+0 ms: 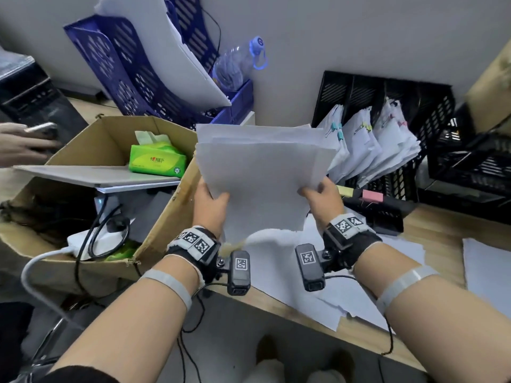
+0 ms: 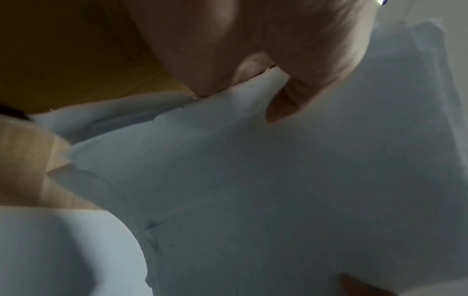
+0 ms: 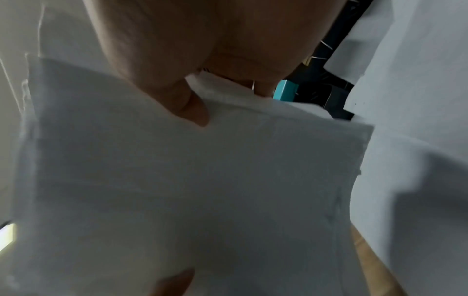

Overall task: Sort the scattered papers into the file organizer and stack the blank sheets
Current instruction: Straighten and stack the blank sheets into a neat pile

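While both hands grip the loose sheaf of blank white paper sheets (image 1: 260, 178) above the wooden tabletop (image 1: 431, 233), I judge the stacking step underway: left hand (image 1: 209, 205) and right hand (image 1: 322, 200) fingers pinch its lower corners. Next I'd square the uneven edges. Wrist views show thumbs (image 2: 283, 106) on paper; only the head view shows the black mesh file organizer (image 1: 431, 111) beyond my fingers.

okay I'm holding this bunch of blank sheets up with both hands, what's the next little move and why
Probably tap the sheets on the desk to square them. The left hand and right hand grip the side edges, but the top edges sit fanned and uneven, so the bundle isn't a neat stack yet. More loose sheets still lie below.
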Action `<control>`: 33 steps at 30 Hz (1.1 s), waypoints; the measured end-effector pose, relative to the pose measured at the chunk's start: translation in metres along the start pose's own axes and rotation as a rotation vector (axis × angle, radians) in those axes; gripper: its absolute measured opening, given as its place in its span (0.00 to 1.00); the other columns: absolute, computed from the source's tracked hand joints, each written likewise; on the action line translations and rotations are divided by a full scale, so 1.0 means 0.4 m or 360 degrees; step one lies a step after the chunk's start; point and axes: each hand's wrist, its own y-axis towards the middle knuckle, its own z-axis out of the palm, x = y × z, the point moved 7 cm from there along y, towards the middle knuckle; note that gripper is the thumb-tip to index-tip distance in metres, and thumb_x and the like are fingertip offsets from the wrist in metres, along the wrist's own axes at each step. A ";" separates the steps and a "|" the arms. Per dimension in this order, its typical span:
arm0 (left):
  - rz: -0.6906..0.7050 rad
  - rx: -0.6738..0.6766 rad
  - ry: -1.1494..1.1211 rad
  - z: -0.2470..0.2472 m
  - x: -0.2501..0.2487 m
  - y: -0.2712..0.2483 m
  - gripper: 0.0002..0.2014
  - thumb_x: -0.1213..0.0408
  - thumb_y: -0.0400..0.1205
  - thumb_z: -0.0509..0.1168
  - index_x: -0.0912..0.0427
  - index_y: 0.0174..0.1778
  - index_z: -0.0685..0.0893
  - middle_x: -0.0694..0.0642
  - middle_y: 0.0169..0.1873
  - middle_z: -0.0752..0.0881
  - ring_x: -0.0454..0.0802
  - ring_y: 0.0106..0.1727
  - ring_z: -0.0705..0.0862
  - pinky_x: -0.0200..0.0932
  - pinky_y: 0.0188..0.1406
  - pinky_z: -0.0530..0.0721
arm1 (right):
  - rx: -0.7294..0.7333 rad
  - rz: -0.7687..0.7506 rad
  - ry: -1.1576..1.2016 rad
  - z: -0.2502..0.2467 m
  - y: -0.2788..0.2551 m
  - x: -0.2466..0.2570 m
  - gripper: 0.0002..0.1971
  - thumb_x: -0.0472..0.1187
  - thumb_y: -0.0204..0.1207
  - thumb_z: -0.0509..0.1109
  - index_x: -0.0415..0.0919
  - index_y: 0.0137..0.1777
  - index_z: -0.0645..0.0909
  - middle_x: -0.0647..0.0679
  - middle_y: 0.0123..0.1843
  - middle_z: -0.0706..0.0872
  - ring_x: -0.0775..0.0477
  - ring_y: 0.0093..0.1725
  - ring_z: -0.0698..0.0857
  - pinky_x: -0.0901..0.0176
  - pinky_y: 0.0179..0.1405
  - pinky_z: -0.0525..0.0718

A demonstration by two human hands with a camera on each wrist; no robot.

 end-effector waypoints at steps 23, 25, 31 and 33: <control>-0.0979 0.0534 -0.0082 0.241 0.253 -0.095 0.34 0.43 0.74 0.76 0.60 0.69 0.77 0.81 0.60 0.80 0.55 0.38 0.82 0.63 0.60 0.87 | 0.0555 0.0227 -0.1790 -0.314 0.069 -0.029 0.11 0.38 0.76 0.68 0.38 0.56 0.85 0.41 0.50 0.88 0.39 0.52 0.88 0.56 0.49 0.85; -0.1081 0.0596 0.0265 0.258 0.302 -0.134 0.37 0.43 0.72 0.78 0.58 0.73 0.75 0.73 0.56 0.83 0.58 0.43 0.81 0.59 0.57 0.86 | 0.0701 0.0391 -0.2041 -0.359 0.061 -0.101 0.13 0.39 0.73 0.69 0.36 0.55 0.87 0.41 0.51 0.90 0.39 0.52 0.89 0.54 0.51 0.88; -0.1018 0.0814 0.0806 0.350 0.388 -0.221 0.36 0.56 0.76 0.78 0.56 0.77 0.71 0.59 0.71 0.78 0.61 0.69 0.81 0.53 0.57 0.85 | 0.0848 0.0422 -0.2435 -0.440 0.036 -0.276 0.16 0.40 0.73 0.64 0.38 0.57 0.84 0.38 0.58 0.85 0.34 0.57 0.86 0.49 0.57 0.87; -0.0978 0.0815 0.0812 0.382 0.395 -0.233 0.39 0.58 0.75 0.79 0.58 0.79 0.68 0.61 0.73 0.78 0.62 0.71 0.80 0.56 0.63 0.82 | 0.0873 0.0394 -0.2359 -0.451 0.033 -0.315 0.14 0.40 0.71 0.63 0.45 0.55 0.83 0.42 0.55 0.87 0.36 0.55 0.87 0.48 0.54 0.88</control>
